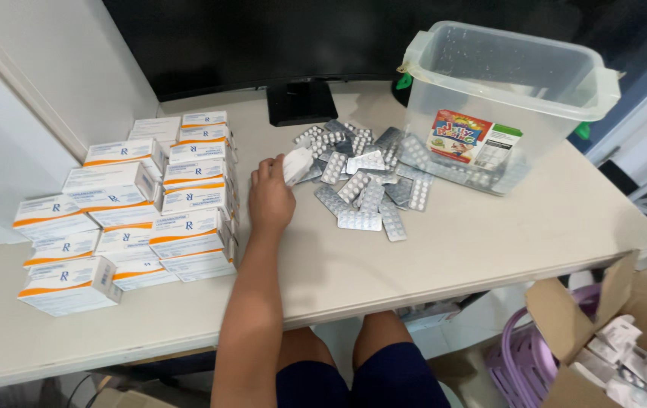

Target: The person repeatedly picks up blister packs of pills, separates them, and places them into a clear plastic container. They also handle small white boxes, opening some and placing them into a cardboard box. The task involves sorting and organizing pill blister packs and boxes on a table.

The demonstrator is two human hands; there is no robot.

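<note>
My left hand [270, 198] reaches over the beige table [490, 242], its fingers closed on a white blister strip [297, 163] at the left edge of a loose pile of silver and white pill blister strips [365, 181]. The pile spreads across the table's middle, in front of a monitor stand [301, 102]. To the left of my hand stand stacks of white and orange medicine boxes [134, 211]. My right hand is out of view.
A clear plastic bin [501, 91] with a colourful label stands at the back right, touching the pile. Below the table's right edge are an open cardboard box [611, 340] holding packets and a purple basket [516, 359]. A dark monitor fills the back.
</note>
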